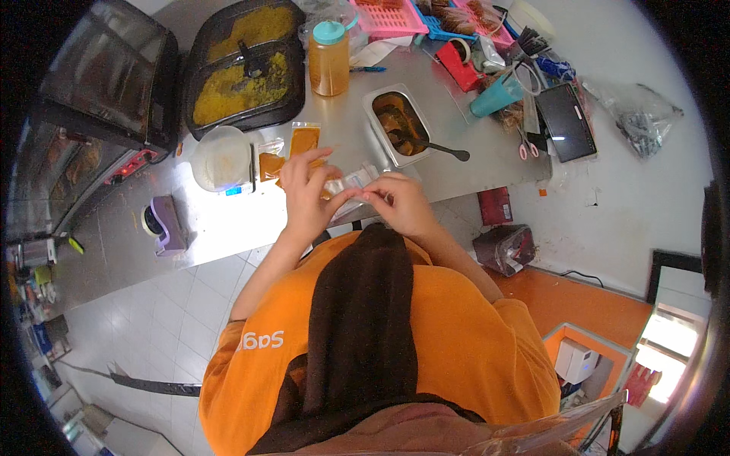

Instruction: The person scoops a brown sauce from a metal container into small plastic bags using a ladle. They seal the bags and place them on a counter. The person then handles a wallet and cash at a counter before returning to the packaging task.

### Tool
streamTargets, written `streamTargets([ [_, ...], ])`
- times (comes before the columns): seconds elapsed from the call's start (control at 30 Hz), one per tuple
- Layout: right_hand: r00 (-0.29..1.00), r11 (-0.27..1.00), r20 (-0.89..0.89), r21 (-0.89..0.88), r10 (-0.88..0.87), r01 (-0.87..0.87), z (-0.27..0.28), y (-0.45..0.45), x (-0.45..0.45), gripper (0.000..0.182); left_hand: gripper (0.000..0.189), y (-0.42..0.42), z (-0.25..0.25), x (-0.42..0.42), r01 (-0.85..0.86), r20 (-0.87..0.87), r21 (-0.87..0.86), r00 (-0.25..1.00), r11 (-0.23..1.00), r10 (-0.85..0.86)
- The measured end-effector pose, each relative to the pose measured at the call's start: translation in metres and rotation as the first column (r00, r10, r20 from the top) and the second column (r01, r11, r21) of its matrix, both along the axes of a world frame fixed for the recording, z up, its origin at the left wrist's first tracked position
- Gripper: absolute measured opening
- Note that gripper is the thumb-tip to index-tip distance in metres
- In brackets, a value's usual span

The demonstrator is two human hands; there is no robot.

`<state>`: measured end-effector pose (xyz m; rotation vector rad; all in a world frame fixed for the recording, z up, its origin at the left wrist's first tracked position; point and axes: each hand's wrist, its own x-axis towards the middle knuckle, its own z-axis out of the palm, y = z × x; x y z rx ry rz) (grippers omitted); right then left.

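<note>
Over the near edge of the steel table, my left hand [311, 191] and my right hand [399, 202] meet at the fingertips, pinching what looks like the edge of a clear plastic bag [348, 185]. Several sachets of orange-brown sauce [304, 139] lie beside and partly under my left hand. Ahead of my right hand is a steel container [393, 122] of dark sauce, a black spoon [453, 153] resting in it. Left of the sachets, a kitchen scale [234, 191] carries a round translucent lid or dish [221, 159].
A black tray of yellow food [239, 102] and a squeeze bottle [329, 62] stand farther back. A purple tape dispenser [169, 225] is at left, a red one [459, 68] at back right. Scissors [527, 145] and a tablet [566, 122] lie right; an oven [102, 74] stands left.
</note>
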<state>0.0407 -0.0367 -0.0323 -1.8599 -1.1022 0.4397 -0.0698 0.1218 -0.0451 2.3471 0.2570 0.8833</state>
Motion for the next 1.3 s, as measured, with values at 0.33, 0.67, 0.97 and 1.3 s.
streamTargets([
  [0.33,0.854,0.988,-0.518,0.105,-0.042,0.112,-0.022,-0.009,-0.003,0.011,0.015,-0.027,0.009,0.010,0.168,-0.176,0.040,0.972,0.985,-0.158],
  [0.67,0.999,0.995,-0.040,0.104,0.017,-0.013,-0.011,-0.016,0.009,0.009,0.012,-0.042,0.023,0.015,0.168,-0.295,0.245,0.951,0.955,-0.092],
  [0.97,1.000,0.984,0.017,-0.177,-0.017,0.020,0.005,-0.022,0.023,0.010,0.008,-0.051,0.027,0.018,-0.145,-0.214,0.259,0.955,0.955,0.203],
  [1.3,0.949,0.985,0.306,0.124,0.076,-0.119,-0.015,-0.028,0.033,0.032,0.028,-0.065,0.027,0.025,0.192,-0.203,0.094,0.964,0.977,-0.170],
])
